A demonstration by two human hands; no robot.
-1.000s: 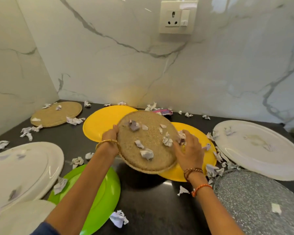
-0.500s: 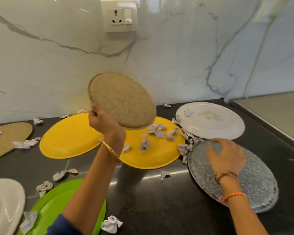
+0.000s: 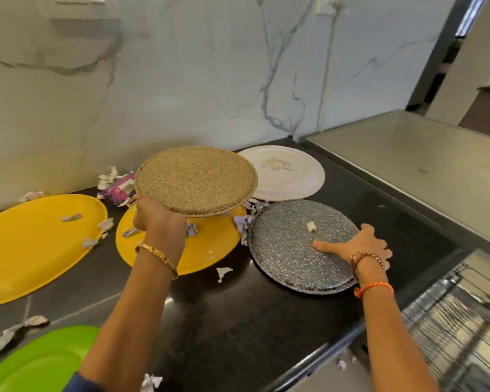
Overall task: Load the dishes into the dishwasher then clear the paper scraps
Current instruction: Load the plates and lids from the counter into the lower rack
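Step in hand: you are gathering plates off the bench (image 3: 224, 315) for the dishwasher rack (image 3: 461, 323), which shows at lower right.
Left hand (image 3: 156, 215): your fingers curl on the near rim of the tan speckled plate (image 3: 195, 181) and hold it raised, nearly level, above the right-hand yellow plate (image 3: 209, 244).
Right hand (image 3: 359, 246): it lies on the right edge of the grey glitter plate (image 3: 291, 247), thumb flat on top; whether the fingers have hooked under the rim cannot be told.
How to do it well: get your fingers fully under that rim before lifting. Tip off the paper scrap (image 3: 311, 226) lying on it first, I would judge, so it does not fall into the rack.
Look of the plates: the tan one looks clean on top; the grey one lies flat, just beside the white plate (image 3: 294, 176).
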